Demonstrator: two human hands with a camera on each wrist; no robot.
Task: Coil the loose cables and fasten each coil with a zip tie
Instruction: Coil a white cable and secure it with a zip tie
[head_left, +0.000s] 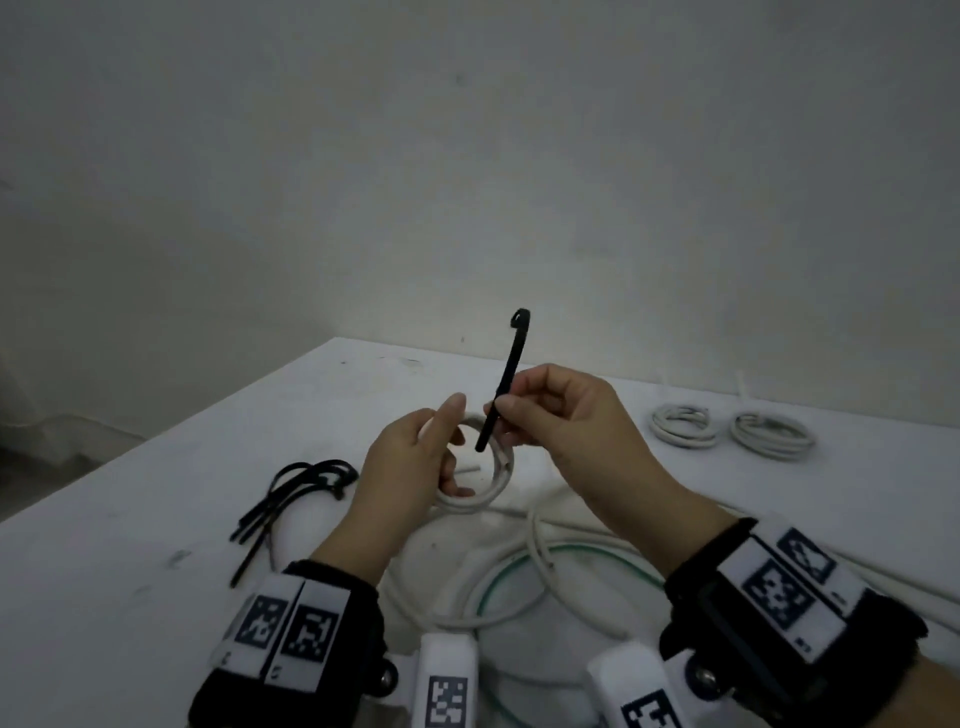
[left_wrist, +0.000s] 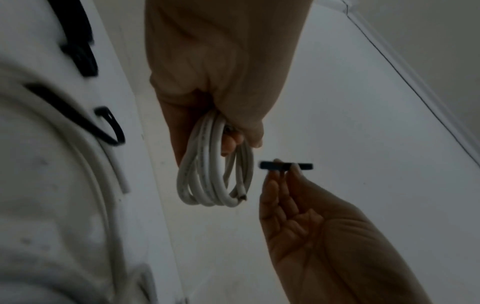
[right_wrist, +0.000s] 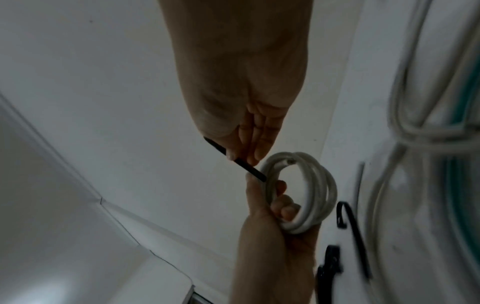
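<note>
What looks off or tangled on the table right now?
Nothing looks damaged. The left hand grips a neat white coil; the right hand pinches a black tie, not yet round it. Loose white and green cables lie tangled near the wrists. Two tied coils sit far right.

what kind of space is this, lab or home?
Hard to tell; probably a bare workroom. A plain white table against an unadorned wall, holding only cable coils and black zip ties.
</note>
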